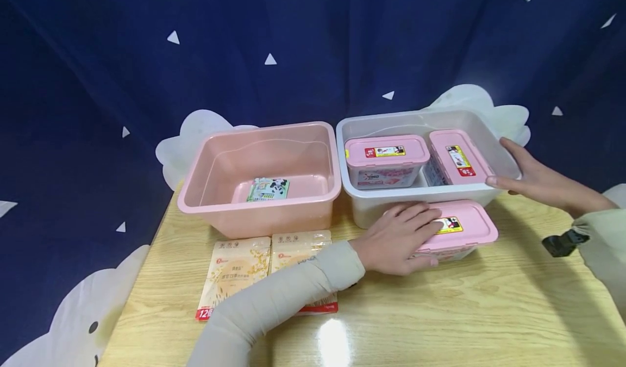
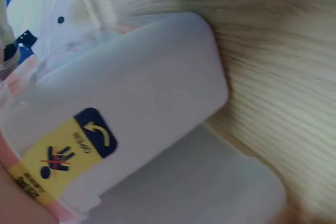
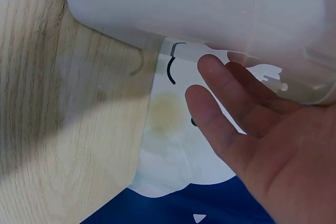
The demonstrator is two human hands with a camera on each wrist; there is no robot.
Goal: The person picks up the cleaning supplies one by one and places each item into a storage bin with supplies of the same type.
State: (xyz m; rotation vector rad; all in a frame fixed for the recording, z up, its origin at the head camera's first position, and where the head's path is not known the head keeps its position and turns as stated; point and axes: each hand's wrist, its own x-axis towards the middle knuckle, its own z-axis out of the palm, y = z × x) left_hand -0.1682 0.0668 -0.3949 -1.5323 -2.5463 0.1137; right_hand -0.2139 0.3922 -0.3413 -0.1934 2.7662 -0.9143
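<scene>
My left hand [image 1: 398, 242] grips the left end of a pink-lidded plastic box [image 1: 462, 220] in front of the white bin. Its fingers lie across the lid and the thumb is at the near side. In the left wrist view, the box's pale end [image 2: 131, 93] carries a yellow label. At the right end of the white bin [image 1: 364, 198], my right hand [image 1: 543, 179] touches the rim with its thumb. The fingers [image 3: 231, 93] are fairly straight along the bin's outside wall. Two more pink-lidded boxes [image 1: 386, 163] [image 1: 462, 157] stand inside that bin.
A pink bin [image 1: 274, 217] stands left of the white one, with a green panda-print packet [image 1: 269, 189] on its floor. Two beige pouches [image 1: 235, 266] [image 1: 293, 247] lie before it, partly under my left sleeve. A dark blue curtain [image 1: 303, 24] hangs behind the wooden table [image 1: 420, 323].
</scene>
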